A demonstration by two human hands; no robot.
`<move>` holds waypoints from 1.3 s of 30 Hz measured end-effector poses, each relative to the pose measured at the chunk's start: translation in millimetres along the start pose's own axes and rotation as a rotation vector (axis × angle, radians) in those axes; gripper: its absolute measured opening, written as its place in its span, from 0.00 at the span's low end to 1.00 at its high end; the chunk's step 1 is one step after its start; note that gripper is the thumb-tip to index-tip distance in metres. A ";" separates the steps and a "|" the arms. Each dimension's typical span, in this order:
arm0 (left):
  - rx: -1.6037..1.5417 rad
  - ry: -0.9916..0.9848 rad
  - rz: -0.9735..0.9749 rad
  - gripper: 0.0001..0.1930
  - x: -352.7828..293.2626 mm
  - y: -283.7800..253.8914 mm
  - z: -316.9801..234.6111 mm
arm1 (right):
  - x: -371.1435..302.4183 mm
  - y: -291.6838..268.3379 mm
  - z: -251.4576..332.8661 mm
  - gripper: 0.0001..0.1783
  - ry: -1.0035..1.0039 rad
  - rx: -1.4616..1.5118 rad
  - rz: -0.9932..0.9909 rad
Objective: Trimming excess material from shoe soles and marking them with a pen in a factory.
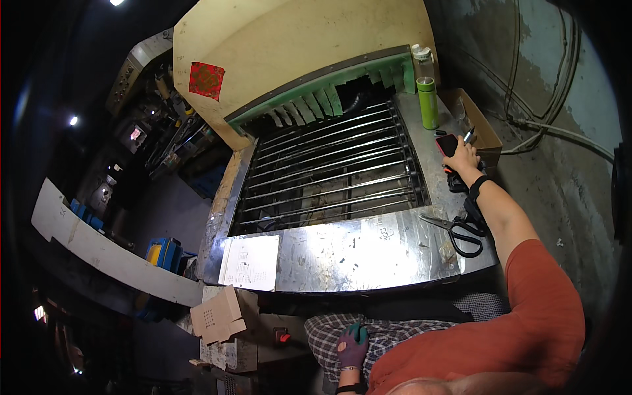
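Reaching to the right side of the steel ledge (309,263), my right hand (463,159) is at the phone (447,144), which shows a dark screen and a red edge. My fingers are beside the phone's right edge; from the view I have, I cannot tell whether they are clamped on it or only touching. A slim item by the fingertips is too small for me to name. A black band (478,187) circles that wrist. My left hand (353,343), in a purple and green glove, rests on the plaid cloth (395,337) at my lap; I cannot tell whether its fingers pinch the cloth.

Beyond the phone, I see the green bottle (428,105) upright, with a clear bottle (422,60) behind it and an open box (487,133) to the right. Nearer me, the scissors (450,226) lie on the ledge, blades toward the rollers (336,164). Paper (250,263) lies at the ledge's left corner, and cardboard (218,316) sits below it.
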State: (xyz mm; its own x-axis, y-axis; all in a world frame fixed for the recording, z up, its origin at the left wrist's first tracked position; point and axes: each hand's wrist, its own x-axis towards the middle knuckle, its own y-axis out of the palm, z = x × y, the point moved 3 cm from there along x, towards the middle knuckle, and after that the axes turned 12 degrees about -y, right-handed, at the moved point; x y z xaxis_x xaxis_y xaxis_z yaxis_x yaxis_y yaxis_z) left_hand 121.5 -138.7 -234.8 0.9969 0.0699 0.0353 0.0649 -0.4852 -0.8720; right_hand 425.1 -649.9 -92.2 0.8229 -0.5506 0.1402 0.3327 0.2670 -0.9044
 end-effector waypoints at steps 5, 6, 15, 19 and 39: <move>0.000 -0.027 0.019 0.18 -1.2 3.3 4.3 | 1.0 -3.1 0.2 0.54 -0.021 -0.019 -0.001; -0.012 -0.029 0.008 0.18 -1.2 2.3 2.7 | 1.3 -4.3 0.1 0.54 -0.028 -0.023 0.003; 0.001 -0.038 0.023 0.18 -1.2 3.5 3.7 | -1.0 -7.0 3.6 0.54 -0.023 -0.022 0.005; 0.011 -0.030 0.017 0.18 -1.5 3.7 3.4 | 0.3 -5.0 1.6 0.56 -0.013 -0.036 0.026; -0.005 -0.023 0.005 0.17 0.5 0.0 -3.7 | -7.5 -13.6 -81.1 0.45 -0.304 0.242 -0.236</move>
State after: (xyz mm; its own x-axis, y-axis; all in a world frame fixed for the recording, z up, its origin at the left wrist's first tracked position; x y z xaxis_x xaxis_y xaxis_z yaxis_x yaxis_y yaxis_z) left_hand 122.1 -141.9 -233.0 0.9960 0.0870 0.0197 0.0600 -0.4902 -0.8695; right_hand 377.0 -713.5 -113.6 0.7976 -0.3709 0.4757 0.5956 0.3590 -0.7186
